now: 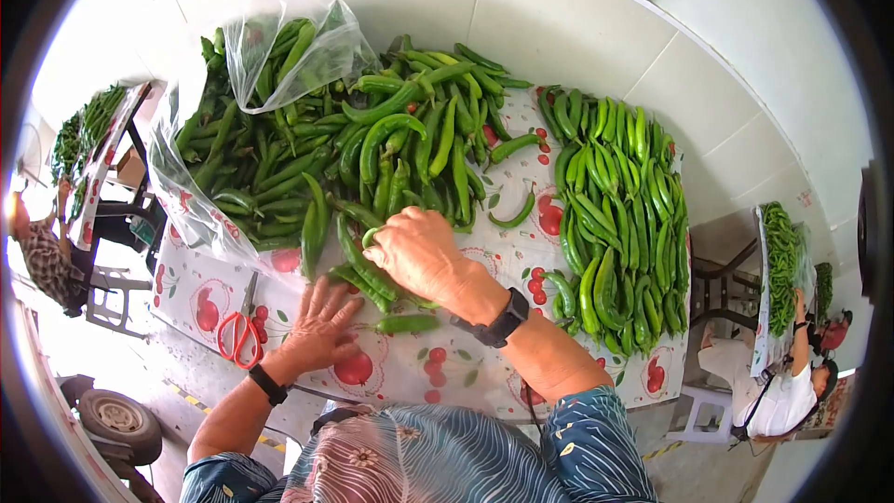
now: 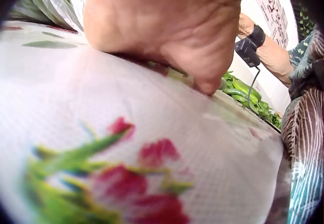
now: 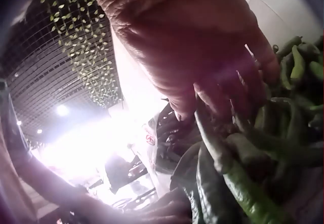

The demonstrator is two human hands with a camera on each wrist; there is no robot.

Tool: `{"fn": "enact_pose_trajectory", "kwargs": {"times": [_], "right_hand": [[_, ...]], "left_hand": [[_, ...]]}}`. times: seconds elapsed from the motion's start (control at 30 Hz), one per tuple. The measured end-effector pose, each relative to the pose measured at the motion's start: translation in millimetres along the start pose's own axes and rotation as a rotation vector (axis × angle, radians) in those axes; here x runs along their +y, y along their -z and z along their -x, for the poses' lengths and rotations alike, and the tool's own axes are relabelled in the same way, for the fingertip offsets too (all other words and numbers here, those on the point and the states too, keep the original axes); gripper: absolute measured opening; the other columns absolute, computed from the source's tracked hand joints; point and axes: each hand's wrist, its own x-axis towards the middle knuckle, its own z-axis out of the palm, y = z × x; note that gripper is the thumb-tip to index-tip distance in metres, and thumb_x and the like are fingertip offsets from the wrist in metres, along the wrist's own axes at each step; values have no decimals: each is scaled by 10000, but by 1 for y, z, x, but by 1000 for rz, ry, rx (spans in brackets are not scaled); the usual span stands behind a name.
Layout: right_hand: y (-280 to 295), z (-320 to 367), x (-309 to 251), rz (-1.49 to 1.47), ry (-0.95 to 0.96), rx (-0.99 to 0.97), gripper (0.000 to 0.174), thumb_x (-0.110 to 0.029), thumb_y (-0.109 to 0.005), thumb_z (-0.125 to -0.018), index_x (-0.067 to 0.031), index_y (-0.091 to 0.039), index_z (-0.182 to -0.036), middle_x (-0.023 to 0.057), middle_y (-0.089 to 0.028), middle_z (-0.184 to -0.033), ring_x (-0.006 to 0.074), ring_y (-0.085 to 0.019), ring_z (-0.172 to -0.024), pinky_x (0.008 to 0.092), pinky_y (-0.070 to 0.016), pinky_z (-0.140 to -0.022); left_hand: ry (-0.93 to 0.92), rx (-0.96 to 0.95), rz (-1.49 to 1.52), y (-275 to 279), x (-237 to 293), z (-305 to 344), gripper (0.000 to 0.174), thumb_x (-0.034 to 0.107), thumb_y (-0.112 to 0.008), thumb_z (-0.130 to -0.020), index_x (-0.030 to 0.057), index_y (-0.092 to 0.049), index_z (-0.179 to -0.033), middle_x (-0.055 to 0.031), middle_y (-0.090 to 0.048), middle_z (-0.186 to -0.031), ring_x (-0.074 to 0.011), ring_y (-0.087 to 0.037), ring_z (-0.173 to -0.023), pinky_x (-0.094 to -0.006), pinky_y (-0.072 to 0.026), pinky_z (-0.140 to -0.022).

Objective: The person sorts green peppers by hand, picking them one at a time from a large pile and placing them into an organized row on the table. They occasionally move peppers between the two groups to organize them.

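Note:
My right hand [image 1: 424, 256] is curled over the front edge of a loose heap of long green chili peppers [image 1: 279, 168]. Its fingers grip a green chili pepper [image 1: 371, 237], whose end pokes out beside the thumb. Close under those fingers, the right wrist view shows another long pepper [image 3: 248, 188]. My left hand [image 1: 321, 326] rests palm down on the flowered tablecloth [image 1: 484, 373], fingers spread, fingertips by a few peppers. From the left wrist, its palm [image 2: 167, 21] is seen low over the cloth. A single pepper [image 1: 407, 323] lies between the two wrists.
Red-handled scissors [image 1: 240, 331] lie left of my left hand. A clear plastic bag [image 1: 307, 61] covers part of the heap. At the right, peppers are laid in a neat stack [image 1: 619, 224]. A tiled wall [image 1: 559, 19] borders the table's back. Other people work at side tables.

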Motion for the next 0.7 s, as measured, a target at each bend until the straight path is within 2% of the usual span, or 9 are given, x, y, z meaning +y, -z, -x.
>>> {"fn": "enact_pose_trajectory", "kwargs": {"times": [0.07, 0.17, 0.2, 0.23, 0.27, 0.4, 0.53, 0.57, 0.7], "right_hand": [[22, -6, 6, -12, -137, -179, 327, -369, -586, -881, -74, -686, -779, 119, -660, -735, 292, -646, -736, 415, -523, -695], [46, -2, 39, -179, -436, -125, 332, -378, -586, -848, -59, -677, -840, 178, -659, -801, 352, -640, -813, 441, -503, -736], [39, 3, 64, -151, -458, -8, 322, -356, -618, -840, -38, -656, -807, 146, -666, -853, 332, -641, -810, 455, -505, -731], [25, 15, 96, -86, -456, 163, 320, -323, -629, -838, -26, -645, -953, 181, -634, -1034, 343, -596, -990, 470, -487, -792], [24, 26, 122, 12, -546, 28, 366, -290, -636, -837, -30, -603, -1094, 223, -556, -1180, 378, -517, -1119, 477, -459, -883], [-6, 57, 151, 42, -867, -142, 430, -267, -609, -864, -50, -551, -1230, 261, -497, -1244, 404, -481, -1160, 460, -430, -962], [11, 53, 133, -457, -665, -152, 428, -281, -593, -883, -50, -549, -1241, 229, -640, -1075, 346, -607, -1039, 421, -483, -874], [11, 50, 134, -398, -623, -44, 420, -287, -600, -882, -45, -556, -1222, 213, -677, -962, 336, -650, -958, 411, -492, -834], [22, 28, 158, -198, -713, 78, 433, -275, -583, -888, -79, -522, -1270, 207, -672, -984, 365, -636, -945, 447, -494, -816]], "left_hand": [[8, -2, 9, -2, 1, 0, 823, 486, -643, -741, 129, -353, -1424, -201, -266, -1477, -468, -105, -1402, -567, -55, -1143], [16, 2, 12, -4, 0, 0, 826, 478, -645, -739, 143, -346, -1432, -199, -264, -1480, -462, -100, -1406, -561, -40, -1147], [15, 3, 20, -5, -1, 1, 826, 475, -646, -737, 147, -346, -1434, -198, -264, -1481, -460, -100, -1407, -559, -36, -1149], [14, 4, 29, -4, -1, 1, 827, 472, -647, -736, 152, -345, -1436, -198, -264, -1481, -459, -100, -1408, -557, -31, -1150], [16, 10, 29, -2, 1, 1, 821, 461, -654, -732, 154, -354, -1432, -194, -274, -1480, -453, -115, -1406, -558, -40, -1149], [27, 19, 71, 3, 4, 1, 809, 438, -664, -728, 156, -368, -1426, -189, -285, -1482, -441, -133, -1408, -562, -48, -1149], [45, -19, 64, 0, 3, 1, 810, 461, -652, -746, 159, -354, -1435, -193, -280, -1483, -445, -125, -1409, -562, -41, -1151], [49, -31, 64, 1, 3, 1, 812, 464, -650, -748, 159, -350, -1438, -193, -281, -1483, -446, -128, -1408, -563, -41, -1150], [39, -23, 58, 1, 2, 1, 821, 469, -650, -749, 166, -339, -1446, -195, -293, -1475, -448, -141, -1403, -565, -46, -1150]]}}
